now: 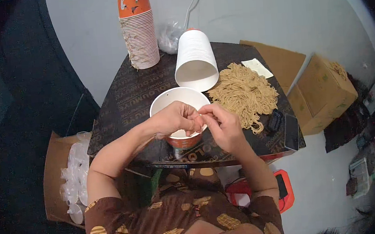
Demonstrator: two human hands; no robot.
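A round paper bucket (183,142), white inside and orange with green outside, stands upright near the table's front edge. A small dark spot shows near its far rim. Over its opening, my left hand (179,118) and my right hand (222,125) meet with fingertips pinched together. Whatever lies between the fingers is too small or hidden to make out. Just right of the bucket is a loose heap of tan cords (246,92). Behind it, a nested stack of white buckets (195,50) lies on its side, with its open mouth towards me.
At the back left stands a tall stack of buckets (140,39) with cord bits along its side. A clear plastic bag (170,37) sits behind. On the table's right are a phone (291,131) and a white paper (257,68). Cardboard boxes (322,93) flank the table.
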